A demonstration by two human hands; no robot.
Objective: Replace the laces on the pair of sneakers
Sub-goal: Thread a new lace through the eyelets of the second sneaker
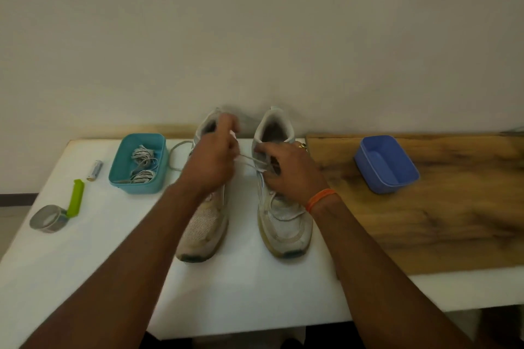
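Two worn white sneakers stand side by side on the white table, toes toward me. My left hand hovers over the left sneaker and pinches a white lace that stretches across to the right sneaker. My right hand rests on the right sneaker's tongue area with its fingers curled at the eyelets where the lace enters. A loose lace loop lies behind the left sneaker. A teal box at the left holds coiled laces.
An empty blue box sits on a wooden board at the right. At the left lie a battery, a green clip and a roll of grey tape. A plain wall stands right behind the sneakers.
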